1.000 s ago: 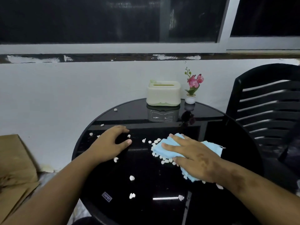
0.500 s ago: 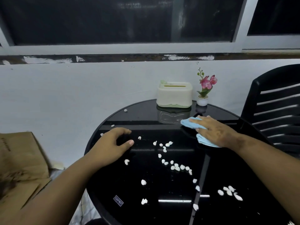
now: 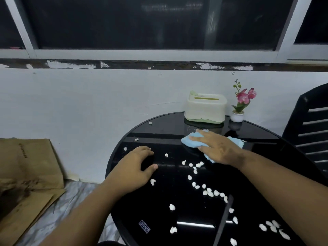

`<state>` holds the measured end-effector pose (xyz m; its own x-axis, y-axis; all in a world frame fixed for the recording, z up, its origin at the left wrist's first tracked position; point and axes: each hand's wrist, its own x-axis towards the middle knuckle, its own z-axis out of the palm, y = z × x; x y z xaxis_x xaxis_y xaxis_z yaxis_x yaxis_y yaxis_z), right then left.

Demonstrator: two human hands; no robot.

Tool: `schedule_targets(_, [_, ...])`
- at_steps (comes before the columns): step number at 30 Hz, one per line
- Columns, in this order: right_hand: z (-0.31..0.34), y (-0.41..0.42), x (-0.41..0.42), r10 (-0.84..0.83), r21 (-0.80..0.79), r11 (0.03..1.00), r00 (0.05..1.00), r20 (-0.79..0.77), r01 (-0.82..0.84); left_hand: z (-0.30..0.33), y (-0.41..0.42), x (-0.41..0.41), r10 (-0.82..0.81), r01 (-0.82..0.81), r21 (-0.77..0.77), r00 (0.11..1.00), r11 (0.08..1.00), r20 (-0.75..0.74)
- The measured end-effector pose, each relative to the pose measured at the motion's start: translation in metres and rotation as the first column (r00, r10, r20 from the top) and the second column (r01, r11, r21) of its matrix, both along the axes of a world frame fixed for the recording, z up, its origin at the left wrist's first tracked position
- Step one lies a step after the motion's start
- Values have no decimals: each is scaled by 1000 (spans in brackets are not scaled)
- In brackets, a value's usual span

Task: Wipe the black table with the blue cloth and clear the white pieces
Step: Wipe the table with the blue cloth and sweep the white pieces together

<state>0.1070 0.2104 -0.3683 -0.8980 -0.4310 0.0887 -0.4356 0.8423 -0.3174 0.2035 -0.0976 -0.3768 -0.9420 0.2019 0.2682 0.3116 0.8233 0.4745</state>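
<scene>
Cardboard (image 3: 26, 174) lies on the floor left of the round black table (image 3: 177, 233). Left hand (image 3: 132, 168) sits arched near the table's left edge, fingers loosely curled, grasping nothing. White pieces (image 3: 210, 193) trail across the middle toward the near right edge. Right hand (image 3: 217, 148) lies flat, fingers straight, pressing the blue cloth (image 3: 192, 141), a soft crumpled pad, just in front of the cream box (image 3: 205, 108) and flower pot (image 3: 237, 116). A black chair (image 3: 308, 128) crowds the right side.

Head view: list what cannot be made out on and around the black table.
- Blue cloth: its middle is hidden under the right hand.
- Black table: near and right rim cut off by the frame edge, so any white pieces there are unseen.
- Table under the left hand: covered by the palm.
- Sticker: print too small to read.
- Window: dark, nothing visible beyond.
</scene>
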Motion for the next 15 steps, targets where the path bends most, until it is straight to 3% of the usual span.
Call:
schedule_targets(10, [0,-19,102,269,-29,963,961,67,-268,5,0,7,14,-16,59,1000,998,27])
schedule_targets(15, [-3,-16,93,380,-56,925,920,100,-376,8,-10,15,18,-19,64,1000,998,10])
